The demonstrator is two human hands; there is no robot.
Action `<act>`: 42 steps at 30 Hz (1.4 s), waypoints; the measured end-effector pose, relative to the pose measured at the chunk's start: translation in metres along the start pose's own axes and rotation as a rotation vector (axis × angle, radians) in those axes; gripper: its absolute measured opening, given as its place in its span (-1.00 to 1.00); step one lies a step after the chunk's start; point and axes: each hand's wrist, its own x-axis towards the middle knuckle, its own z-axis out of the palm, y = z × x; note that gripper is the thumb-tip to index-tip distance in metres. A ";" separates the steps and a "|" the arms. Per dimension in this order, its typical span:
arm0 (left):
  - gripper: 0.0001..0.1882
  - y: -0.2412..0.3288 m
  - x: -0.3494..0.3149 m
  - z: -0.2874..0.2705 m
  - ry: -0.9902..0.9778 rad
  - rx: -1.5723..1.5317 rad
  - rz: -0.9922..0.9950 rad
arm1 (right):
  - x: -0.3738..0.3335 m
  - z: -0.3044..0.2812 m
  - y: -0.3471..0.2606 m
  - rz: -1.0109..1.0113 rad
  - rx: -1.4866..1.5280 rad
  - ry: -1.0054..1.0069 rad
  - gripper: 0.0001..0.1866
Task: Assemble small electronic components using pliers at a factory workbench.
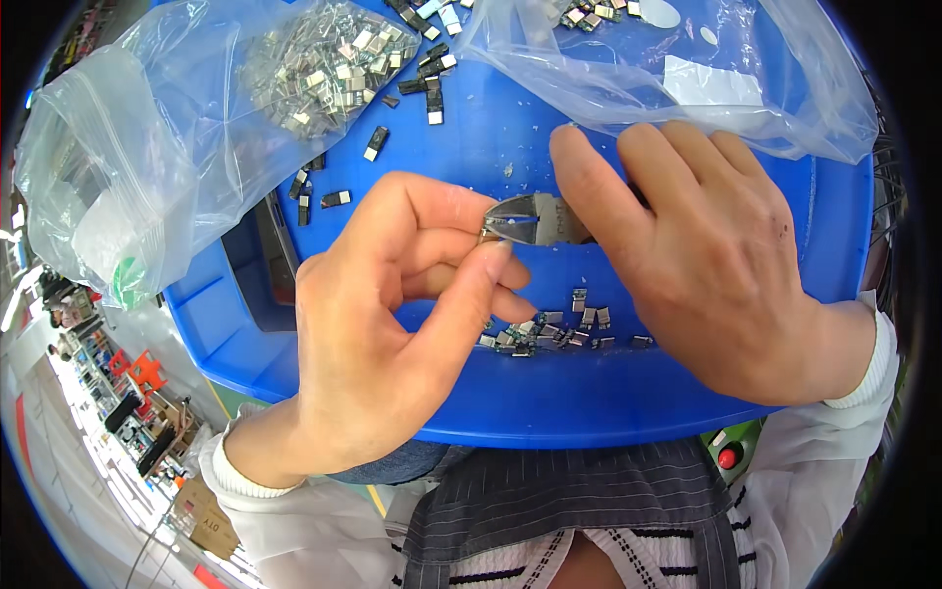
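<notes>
My right hand [716, 265] is closed around a pair of metal cutting nippers [554, 218], whose handles are mostly hidden in the palm. The jaws point left, toward my left hand [373, 324]. Between its thumb and forefinger, my left hand pinches a small metal-ended connector [485, 236], right at the tips of the jaws; most of it is covered by the fingers. Just beyond my left fingertips, nearer to me, lies a loose pile of small silver connectors [525, 337] with bits of circuit board.
A blue plastic tray [628, 417] bears everything. At its far left stands a clear bag [324, 74] full of connectors; another clear bag [628, 79] lies at the far right. Black-bodied connectors [376, 143] are scattered between. A dark rectangular object [257, 265] sits at the left.
</notes>
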 end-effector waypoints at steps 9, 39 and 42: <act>-0.82 -0.008 0.010 0.002 0.043 -0.007 0.048 | 0.003 0.007 0.002 0.030 -0.013 -0.003 -0.69; -0.79 0.011 -0.011 -0.013 -0.247 -0.871 -0.244 | -0.014 -0.040 0.011 0.005 0.352 -0.185 -0.66; -0.79 0.012 -0.015 -0.011 -0.253 -0.886 -0.251 | -0.017 -0.041 0.006 0.009 0.327 -0.154 -0.66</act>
